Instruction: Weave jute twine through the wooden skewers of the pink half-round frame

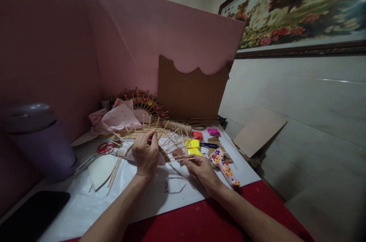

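Observation:
A half-round fan of thin wooden sticks [165, 132] stands up from a curved base wound with twine. My left hand [146, 152] is closed in front of it, thumb against the fingers. A small magenta bit [150, 141] shows between those fingers; what it belongs to is hidden. My right hand [201, 169] pinches the end of a thin wooden stick [183, 158] lying nearly level at the fan's right side. Loose twine [178, 173] trails from the base between my hands. Behind stands a finished-looking half-round piece [148, 101] with red and yellow decorations.
Yellow [193, 144], red and magenta packets, a blue cutter [209, 145] and a flowered glue gun-like object [224, 167] lie right. Left are red-handled scissors [105, 147], a white cut shape [101, 171], a purple tumbler [42, 142] and a black phone-like slab [37, 215]. Twine spool [178, 127] behind.

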Tool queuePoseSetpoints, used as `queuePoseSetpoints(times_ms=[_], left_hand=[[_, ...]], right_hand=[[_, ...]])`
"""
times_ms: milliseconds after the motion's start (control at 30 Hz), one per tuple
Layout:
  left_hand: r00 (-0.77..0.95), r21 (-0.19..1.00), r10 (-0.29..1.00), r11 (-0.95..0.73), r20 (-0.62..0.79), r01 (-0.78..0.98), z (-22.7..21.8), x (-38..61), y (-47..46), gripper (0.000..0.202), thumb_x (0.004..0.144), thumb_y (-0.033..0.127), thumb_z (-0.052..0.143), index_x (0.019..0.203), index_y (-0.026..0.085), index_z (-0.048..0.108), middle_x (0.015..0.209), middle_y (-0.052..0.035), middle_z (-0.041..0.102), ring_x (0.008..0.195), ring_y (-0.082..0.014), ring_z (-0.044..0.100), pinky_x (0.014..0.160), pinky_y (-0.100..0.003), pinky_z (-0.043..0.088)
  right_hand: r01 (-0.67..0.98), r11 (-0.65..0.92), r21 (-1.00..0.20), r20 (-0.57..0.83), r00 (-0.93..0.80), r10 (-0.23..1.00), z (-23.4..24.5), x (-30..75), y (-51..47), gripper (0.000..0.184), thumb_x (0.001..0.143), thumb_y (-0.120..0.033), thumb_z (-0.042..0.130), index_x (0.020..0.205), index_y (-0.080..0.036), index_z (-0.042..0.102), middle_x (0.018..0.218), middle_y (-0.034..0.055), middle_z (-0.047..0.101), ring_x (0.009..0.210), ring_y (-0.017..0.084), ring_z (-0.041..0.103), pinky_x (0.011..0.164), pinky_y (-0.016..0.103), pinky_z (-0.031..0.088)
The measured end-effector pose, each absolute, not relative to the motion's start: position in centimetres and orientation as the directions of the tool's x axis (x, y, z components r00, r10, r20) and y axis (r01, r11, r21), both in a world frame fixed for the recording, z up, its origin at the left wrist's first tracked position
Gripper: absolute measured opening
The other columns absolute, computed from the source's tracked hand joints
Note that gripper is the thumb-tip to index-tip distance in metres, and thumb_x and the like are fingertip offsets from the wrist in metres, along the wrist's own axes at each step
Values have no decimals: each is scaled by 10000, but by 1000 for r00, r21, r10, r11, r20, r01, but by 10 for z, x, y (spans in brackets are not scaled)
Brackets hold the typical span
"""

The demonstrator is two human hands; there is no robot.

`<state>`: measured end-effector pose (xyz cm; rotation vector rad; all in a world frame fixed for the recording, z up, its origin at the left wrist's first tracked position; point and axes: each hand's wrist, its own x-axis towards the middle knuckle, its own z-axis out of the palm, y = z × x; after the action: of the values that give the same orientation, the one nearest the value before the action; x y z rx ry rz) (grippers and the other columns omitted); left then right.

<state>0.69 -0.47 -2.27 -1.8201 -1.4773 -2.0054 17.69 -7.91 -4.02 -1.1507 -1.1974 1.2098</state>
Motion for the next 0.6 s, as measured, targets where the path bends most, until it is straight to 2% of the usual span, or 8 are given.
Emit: queuePoseSetpoints(times_ms=[133, 233, 500, 600], left_hand=[[-273, 568, 530, -543, 803, 618, -22, 7, -5, 165, 788, 231, 541, 814, 147, 681, 750, -70, 681, 719, -188, 602, 693, -306, 454], [-249, 557, 537, -547, 806, 625, -22, 7, -5, 170, 787, 218, 531, 839, 154, 680, 764, -71, 685, 736, -191, 606, 702, -307, 456], [-234, 554, 533, -586, 813, 591, -23, 7, -6, 173, 783, 194, 518, 858, 156, 670, 783, -66, 677, 760, -188, 603, 725, -310, 459], [-237, 555, 520, -627, 820, 546, -21, 6, -8, 162, 780, 170, 510, 847, 157, 657, 807, -60, 658, 757, -170, 592, 699, -287, 460]], right_hand=[[-96, 17, -995, 16, 8, 1000, -43, 176, -77, 389, 650, -497, 709, 718, -123, 625, 420, -105, 283, 364, 21, 176, 372, 203, 88], [-137, 17, -990, 13, 30, 999, -49, 178, -74, 362, 655, -480, 708, 695, -131, 619, 413, -105, 272, 370, 28, 177, 379, 205, 93], [-130, 76, -989, 64, 95, 993, -50, 181, -71, 274, 696, -392, 689, 699, -119, 661, 507, -44, 450, 440, 42, 243, 419, 200, 149], [-129, 102, -986, 88, 114, 990, -45, 183, -71, 271, 698, -388, 685, 700, -118, 662, 506, -42, 453, 434, 38, 240, 408, 197, 156]])
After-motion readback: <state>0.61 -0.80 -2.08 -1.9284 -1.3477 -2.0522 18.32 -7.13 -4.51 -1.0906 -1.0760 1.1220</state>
